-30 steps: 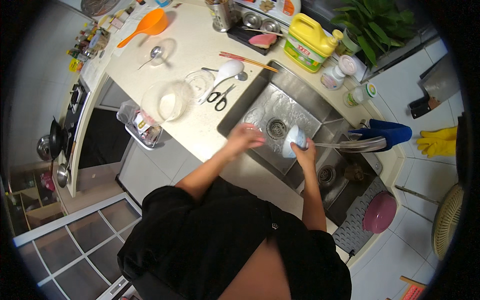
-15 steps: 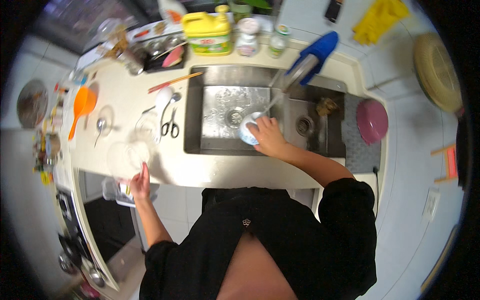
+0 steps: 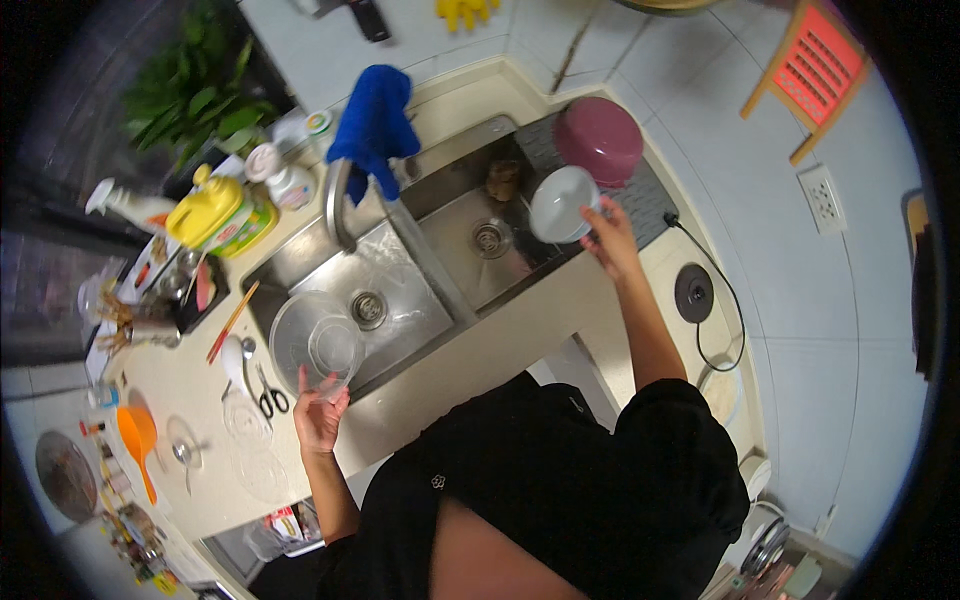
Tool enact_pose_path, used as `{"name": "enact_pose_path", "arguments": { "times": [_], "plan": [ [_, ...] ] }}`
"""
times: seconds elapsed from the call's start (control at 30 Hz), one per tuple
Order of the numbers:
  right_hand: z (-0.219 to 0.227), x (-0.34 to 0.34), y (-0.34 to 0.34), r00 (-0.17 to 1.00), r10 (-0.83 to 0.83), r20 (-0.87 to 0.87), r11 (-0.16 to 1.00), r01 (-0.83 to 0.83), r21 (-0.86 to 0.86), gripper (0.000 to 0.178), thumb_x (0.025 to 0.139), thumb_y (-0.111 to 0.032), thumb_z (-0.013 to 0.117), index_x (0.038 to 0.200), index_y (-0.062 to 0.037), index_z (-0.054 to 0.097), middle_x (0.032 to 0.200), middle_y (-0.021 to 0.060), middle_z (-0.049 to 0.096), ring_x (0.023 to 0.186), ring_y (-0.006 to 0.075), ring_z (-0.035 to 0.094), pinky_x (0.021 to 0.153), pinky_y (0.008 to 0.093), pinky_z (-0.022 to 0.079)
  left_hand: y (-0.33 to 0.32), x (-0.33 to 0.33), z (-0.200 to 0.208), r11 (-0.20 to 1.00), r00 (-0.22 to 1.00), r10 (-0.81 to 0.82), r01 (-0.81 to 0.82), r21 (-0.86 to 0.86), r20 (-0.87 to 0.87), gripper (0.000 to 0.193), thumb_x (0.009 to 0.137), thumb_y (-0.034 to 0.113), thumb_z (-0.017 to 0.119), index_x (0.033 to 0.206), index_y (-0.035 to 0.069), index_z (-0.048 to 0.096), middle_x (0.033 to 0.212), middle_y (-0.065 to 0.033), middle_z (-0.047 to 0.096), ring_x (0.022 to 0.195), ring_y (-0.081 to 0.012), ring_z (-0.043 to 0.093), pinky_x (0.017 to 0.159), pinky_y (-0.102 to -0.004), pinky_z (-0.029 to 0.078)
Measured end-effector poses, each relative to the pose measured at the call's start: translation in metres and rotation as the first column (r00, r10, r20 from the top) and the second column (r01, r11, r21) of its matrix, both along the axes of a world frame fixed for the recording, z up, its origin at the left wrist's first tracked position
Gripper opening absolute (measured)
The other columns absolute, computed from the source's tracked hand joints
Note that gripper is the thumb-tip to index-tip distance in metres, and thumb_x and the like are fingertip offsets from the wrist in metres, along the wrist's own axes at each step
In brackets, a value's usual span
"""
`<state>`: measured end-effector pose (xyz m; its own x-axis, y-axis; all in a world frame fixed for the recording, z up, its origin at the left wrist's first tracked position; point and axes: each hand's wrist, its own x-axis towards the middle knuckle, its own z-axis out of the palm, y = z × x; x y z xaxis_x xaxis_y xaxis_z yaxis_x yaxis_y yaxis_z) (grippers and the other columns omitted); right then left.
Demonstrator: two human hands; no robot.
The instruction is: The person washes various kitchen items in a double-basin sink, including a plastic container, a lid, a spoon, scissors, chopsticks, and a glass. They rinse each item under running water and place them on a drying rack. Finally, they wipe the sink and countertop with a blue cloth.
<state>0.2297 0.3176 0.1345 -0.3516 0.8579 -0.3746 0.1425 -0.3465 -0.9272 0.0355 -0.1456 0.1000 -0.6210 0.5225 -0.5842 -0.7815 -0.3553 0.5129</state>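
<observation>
both hands [image 3: 319, 418] [image 3: 612, 238] hold bowls [image 3: 296, 335] [image 3: 560, 205]: clear left, white right.

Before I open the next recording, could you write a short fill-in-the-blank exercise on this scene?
A clear bowl is in the left hand, while a white bowl is in the ____.
The cloth by the faucet is ____.
The black-handled cutting tool on the counter is a pair of ____.

Missing words: right hand; blue; scissors.

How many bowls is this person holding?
2: a clear bowl in the left hand, and a white bowl in the right hand.
</observation>
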Motion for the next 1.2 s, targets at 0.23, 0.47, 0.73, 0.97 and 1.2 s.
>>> {"name": "enact_pose_path", "arguments": {
  "times": [0.23,0.47,0.73,0.97,1.2],
  "plan": [
    [0.004,0.049,0.114,0.827,-0.474,0.302,0.294,-0.175,0.940,0.063,0.059,-0.016,0.072,0.113,-0.0037,0.042,0.094,0.0181,0.047,0.090,0.0307,0.045,0.077,0.0395,0.038,0.071,-0.010,0.005,0.992,0.996,-0.088,0.087,-0.092,-0.007,0.061,0.077,0.025,0.053,0.129,0.020,0.022,0.102,-0.0192,0.044,0.077,-0.0312,0.057,0.069,-0.0365,0.051],
    [-0.039,0.058,0.150,0.667,-0.522,0.532,0.368,-0.386,0.846,0.065,0.060,-0.015,0.070,0.117,-0.0081,0.039,0.102,0.0228,0.041,0.097,0.0379,0.038,0.080,0.0430,0.037,0.097,-0.007,-0.002,0.963,0.991,-0.128,0.115,-0.242,-0.039,0.058,0.078,0.032,0.053,0.126,0.016,0.023,0.103,-0.0209,0.041,0.074,-0.0260,0.056,0.067,-0.0331,0.051],
    [-0.083,0.072,0.163,0.573,-0.586,0.574,0.362,-0.449,0.817,0.066,0.060,-0.016,0.070,0.118,-0.0142,0.040,0.112,0.0204,0.038,0.103,0.0367,0.037,0.084,0.0428,0.036,0.099,-0.008,-0.027,0.947,0.995,-0.092,0.099,-0.305,0.035,0.061,0.075,0.030,0.057,0.121,0.013,0.021,0.111,-0.0220,0.029,0.087,-0.0346,0.052,0.076,-0.0392,0.047],
    [-0.092,0.060,0.161,0.480,-0.548,0.685,0.422,-0.549,0.722,0.071,0.061,-0.017,0.069,0.123,-0.0137,0.035,0.118,0.0212,0.035,0.110,0.0365,0.035,0.088,0.0450,0.032,0.109,-0.013,-0.045,0.944,0.988,-0.097,0.129,-0.303,0.119,0.067,0.071,0.027,0.061,0.120,0.012,0.017,0.115,-0.0226,0.026,0.092,-0.0375,0.049,0.080,-0.0414,0.045],
    [-0.068,0.030,0.142,0.685,-0.480,0.548,0.321,-0.445,0.836,0.050,0.067,-0.015,0.061,0.113,-0.0035,0.044,0.109,0.0235,0.043,0.101,0.0373,0.043,0.082,0.0449,0.037,0.114,-0.013,-0.045,0.926,0.991,-0.117,0.134,-0.352,0.070,0.079,0.070,0.021,0.058,0.131,0.015,0.008,0.109,-0.0198,0.032,0.089,-0.0361,0.051,0.079,-0.0418,0.045]
  ]
}}
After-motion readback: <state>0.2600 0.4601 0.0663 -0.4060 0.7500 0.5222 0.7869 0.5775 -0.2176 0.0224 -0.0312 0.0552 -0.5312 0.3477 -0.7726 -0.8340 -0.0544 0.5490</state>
